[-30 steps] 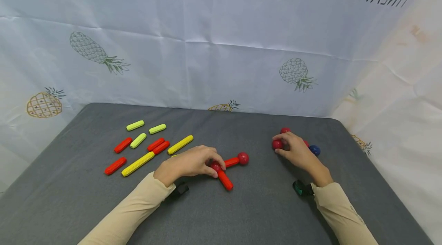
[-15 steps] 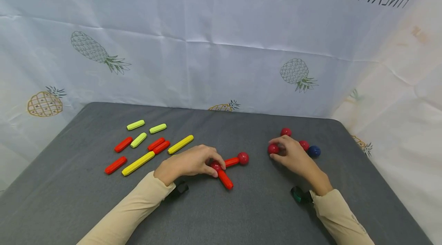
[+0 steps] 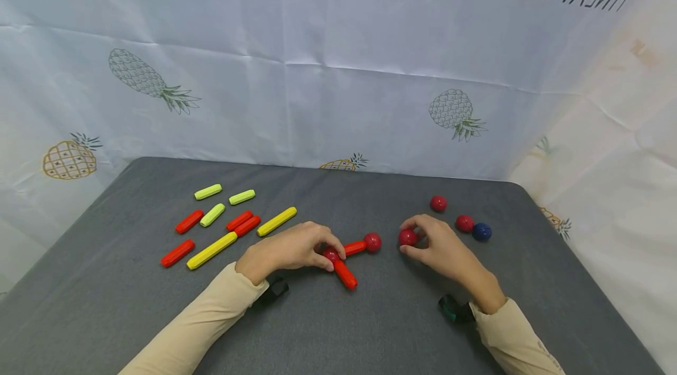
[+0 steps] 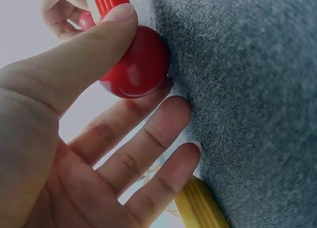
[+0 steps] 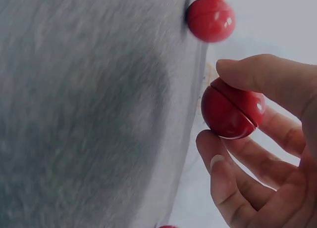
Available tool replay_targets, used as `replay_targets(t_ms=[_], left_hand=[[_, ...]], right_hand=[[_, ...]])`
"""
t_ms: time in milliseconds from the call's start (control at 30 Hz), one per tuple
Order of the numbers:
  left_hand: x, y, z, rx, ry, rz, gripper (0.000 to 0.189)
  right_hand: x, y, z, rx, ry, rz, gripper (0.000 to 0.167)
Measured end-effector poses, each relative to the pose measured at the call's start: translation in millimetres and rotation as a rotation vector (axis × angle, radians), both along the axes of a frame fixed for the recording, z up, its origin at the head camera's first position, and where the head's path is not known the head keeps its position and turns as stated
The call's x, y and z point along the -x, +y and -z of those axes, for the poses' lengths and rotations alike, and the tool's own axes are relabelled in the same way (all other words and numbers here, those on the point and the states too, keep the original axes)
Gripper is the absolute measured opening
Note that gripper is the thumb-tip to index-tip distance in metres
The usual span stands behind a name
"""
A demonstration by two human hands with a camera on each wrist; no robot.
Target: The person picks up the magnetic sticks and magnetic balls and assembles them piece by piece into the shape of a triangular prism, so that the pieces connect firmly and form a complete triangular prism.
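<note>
Between thumb and fingers my left hand (image 3: 293, 248) pinches a red ball (image 4: 138, 65) low over the cloth. Two red ribbed sticks meet that ball: a near red stick (image 3: 345, 275) points toward me, and a far red stick (image 3: 355, 247) leads to a second red ball (image 3: 372, 242). To the right of this joined piece, my right hand (image 3: 441, 248) holds a loose red ball (image 5: 233, 109) by thumb and fingertips; a seam line runs across it in the right wrist view. A gap separates this loose ball from the joined piece.
A grey cloth-covered table (image 3: 396, 328) carries everything. On the left lie several red, yellow and lime sticks, among them a long yellow stick (image 3: 211, 250). Behind my right hand sit two red balls, one a far red ball (image 3: 438, 203), and a blue ball (image 3: 482, 231). A pineapple-print curtain (image 3: 370, 28) hangs behind.
My right hand has carried its red ball leftward and slightly nearer, away from the other balls and closer to the joined piece. My left hand has stayed in place.
</note>
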State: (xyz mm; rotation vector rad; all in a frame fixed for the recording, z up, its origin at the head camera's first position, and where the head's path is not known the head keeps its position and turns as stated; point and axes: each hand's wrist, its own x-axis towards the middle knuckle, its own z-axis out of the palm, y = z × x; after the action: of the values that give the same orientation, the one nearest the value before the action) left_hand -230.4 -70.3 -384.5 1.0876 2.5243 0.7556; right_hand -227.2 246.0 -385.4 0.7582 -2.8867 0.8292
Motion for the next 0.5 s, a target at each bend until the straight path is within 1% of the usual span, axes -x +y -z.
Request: replay_targets(t_ms=[133, 400, 500], left_hand=[[-0.2, -0.4, -1.1, 0.006, 0.009, 0.002, 0.022], [0.0, 0.8, -0.7, 0.028, 0.047, -0.011, 0.023], [-0.4, 1.4, -0.9, 0.022, 0.052, -0.011, 0.022]], right_hand=[[-3.9, -7, -2.2, 0.006, -0.011, -0.022, 0.032], [-8.5, -15, -3.3, -0.016, -0.036, -0.045, 0.034], [-10.7, -18, -3.7, -0.024, -0.038, -0.057, 0.034]])
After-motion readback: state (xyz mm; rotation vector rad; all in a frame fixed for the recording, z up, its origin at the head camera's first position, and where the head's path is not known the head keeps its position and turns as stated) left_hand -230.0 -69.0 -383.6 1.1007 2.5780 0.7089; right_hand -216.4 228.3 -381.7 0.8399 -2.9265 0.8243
